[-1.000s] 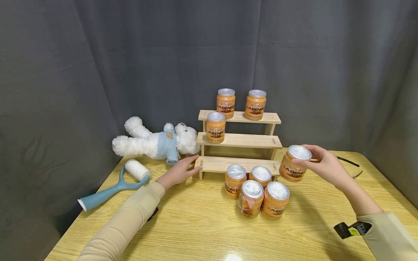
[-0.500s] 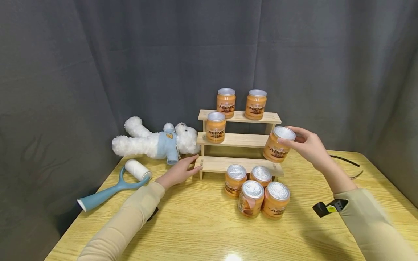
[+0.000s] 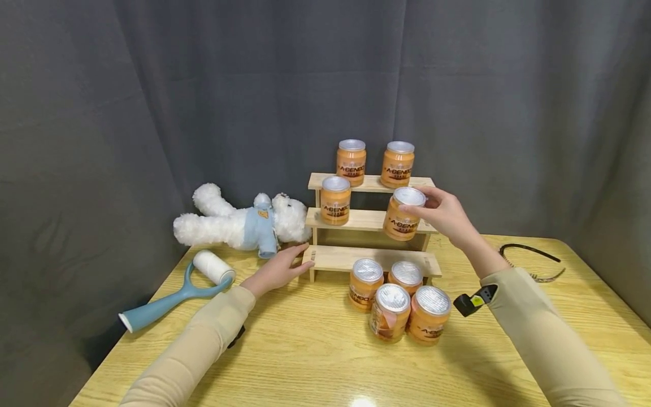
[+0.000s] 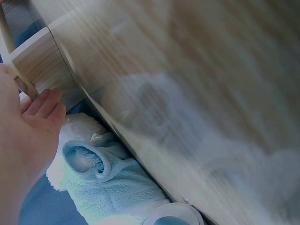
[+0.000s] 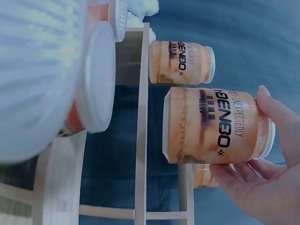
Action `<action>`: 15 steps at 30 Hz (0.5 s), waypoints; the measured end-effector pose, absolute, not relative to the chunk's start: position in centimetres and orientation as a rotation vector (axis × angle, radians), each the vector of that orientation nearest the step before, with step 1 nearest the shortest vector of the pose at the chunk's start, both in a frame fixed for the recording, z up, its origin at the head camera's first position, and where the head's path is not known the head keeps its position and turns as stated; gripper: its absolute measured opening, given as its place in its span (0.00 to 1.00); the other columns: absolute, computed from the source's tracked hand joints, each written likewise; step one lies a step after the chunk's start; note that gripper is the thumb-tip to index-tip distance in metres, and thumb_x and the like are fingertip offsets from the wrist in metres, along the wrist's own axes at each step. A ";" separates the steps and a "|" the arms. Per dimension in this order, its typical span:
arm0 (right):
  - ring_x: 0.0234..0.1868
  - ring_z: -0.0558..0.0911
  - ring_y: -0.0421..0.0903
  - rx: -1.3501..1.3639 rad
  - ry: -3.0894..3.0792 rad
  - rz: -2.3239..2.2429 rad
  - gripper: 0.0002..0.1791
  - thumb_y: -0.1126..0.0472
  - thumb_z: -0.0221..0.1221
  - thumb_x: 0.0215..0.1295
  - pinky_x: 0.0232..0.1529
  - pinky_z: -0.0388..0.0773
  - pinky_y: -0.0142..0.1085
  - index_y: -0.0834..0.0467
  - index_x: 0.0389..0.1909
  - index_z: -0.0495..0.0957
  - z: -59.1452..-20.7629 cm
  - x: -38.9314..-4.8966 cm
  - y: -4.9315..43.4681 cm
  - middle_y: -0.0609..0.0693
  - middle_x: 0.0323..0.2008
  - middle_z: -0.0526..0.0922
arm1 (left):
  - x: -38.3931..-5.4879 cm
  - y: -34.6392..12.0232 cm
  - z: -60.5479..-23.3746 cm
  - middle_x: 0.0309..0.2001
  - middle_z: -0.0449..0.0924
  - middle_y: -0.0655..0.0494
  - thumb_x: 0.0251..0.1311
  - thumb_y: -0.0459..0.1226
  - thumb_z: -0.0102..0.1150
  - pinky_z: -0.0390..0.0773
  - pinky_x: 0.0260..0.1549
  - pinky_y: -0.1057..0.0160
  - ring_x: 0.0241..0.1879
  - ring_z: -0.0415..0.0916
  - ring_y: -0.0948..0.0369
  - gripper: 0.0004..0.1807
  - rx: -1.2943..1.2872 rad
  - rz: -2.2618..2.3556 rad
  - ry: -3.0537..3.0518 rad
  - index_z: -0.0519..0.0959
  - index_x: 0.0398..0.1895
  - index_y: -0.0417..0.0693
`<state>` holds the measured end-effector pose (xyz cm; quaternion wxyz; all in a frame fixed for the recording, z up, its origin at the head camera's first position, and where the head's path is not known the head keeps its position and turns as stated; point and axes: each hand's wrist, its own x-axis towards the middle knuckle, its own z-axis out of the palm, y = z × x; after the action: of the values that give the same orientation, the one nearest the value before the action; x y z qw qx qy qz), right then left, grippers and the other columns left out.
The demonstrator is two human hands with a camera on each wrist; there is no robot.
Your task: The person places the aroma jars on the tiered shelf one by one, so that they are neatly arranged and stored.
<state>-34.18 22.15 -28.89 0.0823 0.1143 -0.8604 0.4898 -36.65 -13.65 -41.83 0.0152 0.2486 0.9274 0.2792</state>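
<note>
Gripping an orange jar (image 3: 400, 223) near its silver top, a person's right hand (image 3: 445, 215) holds it over the middle step of a three-step wooden rack (image 3: 346, 257), a small gap beneath the base. The thumb lies on one side and curled fingers on the other, parted only by the jar's width; whether the orange is the jar's contents or its wrapping cannot be told. Just behind the gripping hand, to its left, two upright jars (image 3: 398, 165) stand on the top step; farther left, a single jar (image 3: 334, 209) shares the middle one. Below the hand, nearer the person, four capped jars (image 3: 389, 322) cluster on the table (image 3: 305, 367). The left hand (image 3: 277, 268), fingers extended and grasping nothing, touches the left end of the bottom step. Beyond that hand lies a white plush toy (image 3: 259, 226) in blue; to its left, a blue-handled roller (image 3: 163, 308).
</note>
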 end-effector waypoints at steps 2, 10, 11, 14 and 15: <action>0.44 0.76 0.36 0.340 -2.583 1.456 0.36 0.45 0.64 0.57 0.45 0.75 0.35 0.58 0.62 0.68 -28.7 -34.6 21.7 0.53 0.51 0.76 | -36.6 -13.7 -41.9 0.69 0.59 0.46 0.66 0.56 0.47 0.65 0.65 0.50 0.66 0.62 0.50 0.38 0.772 0.876 2.881 0.55 0.72 0.45; 0.55 0.75 0.52 0.315 -2.611 1.458 0.38 0.46 0.66 0.55 0.54 0.74 0.43 0.61 0.62 0.67 -28.4 -36.7 20.2 0.59 0.56 0.73 | -36.5 -13.6 -41.9 0.70 0.59 0.47 0.66 0.56 0.47 0.65 0.64 0.50 0.66 0.62 0.50 0.38 0.776 0.887 2.878 0.55 0.72 0.46; 0.56 0.75 0.54 0.314 -2.616 1.458 0.38 0.46 0.66 0.55 0.54 0.74 0.44 0.61 0.62 0.67 -28.5 -36.9 20.0 0.60 0.57 0.73 | -36.5 -13.6 -41.9 0.70 0.59 0.47 0.66 0.55 0.47 0.65 0.64 0.51 0.66 0.62 0.50 0.38 0.780 0.887 2.884 0.55 0.72 0.45; 0.57 0.74 0.55 0.312 -2.629 1.463 0.39 0.46 0.67 0.54 0.55 0.74 0.46 0.62 0.62 0.67 -28.6 -37.7 19.7 0.61 0.57 0.73 | -36.4 -13.6 -41.8 0.69 0.60 0.47 0.66 0.55 0.47 0.65 0.65 0.51 0.67 0.62 0.50 0.37 0.773 0.891 2.893 0.55 0.72 0.45; 0.57 0.74 0.56 0.311 -2.636 1.466 0.39 0.46 0.67 0.54 0.55 0.74 0.46 0.62 0.63 0.67 -28.7 -37.9 19.6 0.61 0.57 0.73 | -36.4 -13.6 -41.8 0.69 0.60 0.46 0.66 0.54 0.48 0.64 0.65 0.51 0.67 0.61 0.50 0.37 0.770 0.894 2.894 0.55 0.72 0.44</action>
<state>-37.86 19.55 -28.72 0.0550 0.1025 -0.8680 0.4827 -36.40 -13.62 -41.80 0.0083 0.2463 0.9260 0.2859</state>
